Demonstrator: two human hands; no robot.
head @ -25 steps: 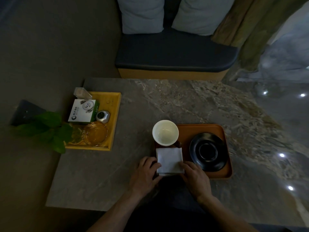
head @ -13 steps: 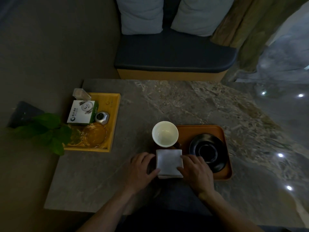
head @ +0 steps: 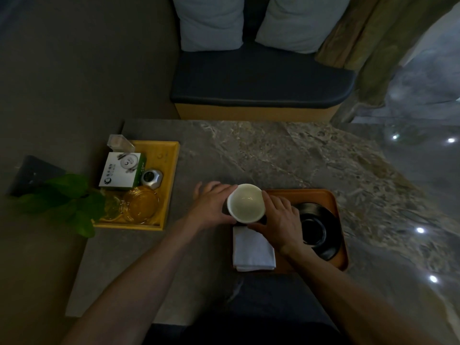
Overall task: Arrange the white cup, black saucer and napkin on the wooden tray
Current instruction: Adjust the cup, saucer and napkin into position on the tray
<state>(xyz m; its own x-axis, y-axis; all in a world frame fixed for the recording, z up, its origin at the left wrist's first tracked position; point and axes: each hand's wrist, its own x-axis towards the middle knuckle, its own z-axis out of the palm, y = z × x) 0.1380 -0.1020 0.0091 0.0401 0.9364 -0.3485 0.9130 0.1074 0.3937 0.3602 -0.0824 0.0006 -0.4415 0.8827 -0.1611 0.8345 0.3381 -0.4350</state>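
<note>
both hands closed around the white cup [head: 246,203], one on each side. left hand [head: 212,204] curled against the cup's left wall, fingers spread along its far rim. right hand [head: 280,220] wrapped against the right wall, thumb under the near edge, back of the hand covering part of the black saucer [head: 321,232]. cup upright, mouth open to the camera, nothing seen inside, at the left end of the wooden tray [head: 333,202]; could not tell whether lifted or resting, base hidden by the hands. saucer flat on the right half of the tray, just beside the right hand. napkin [head: 252,250] folded square, white, on the near left corner of the tray, just below the cup, free of both hands. tray near the front edge of the marbled stone table [head: 261,155]. well apart to the left, a yellow tray [head: 168,175] with a white and green box [head: 122,173], a small silver object [head: 151,178], glass dishes [head: 140,204] and a clear container [head: 119,143]. green leaves [head: 67,200] overlapping that tray's left corner. beyond the table, a dark cushioned bench [head: 261,80] with two pale pillows [head: 211,21]. both forearms bare, reaching in from the bottom of the view.
</note>
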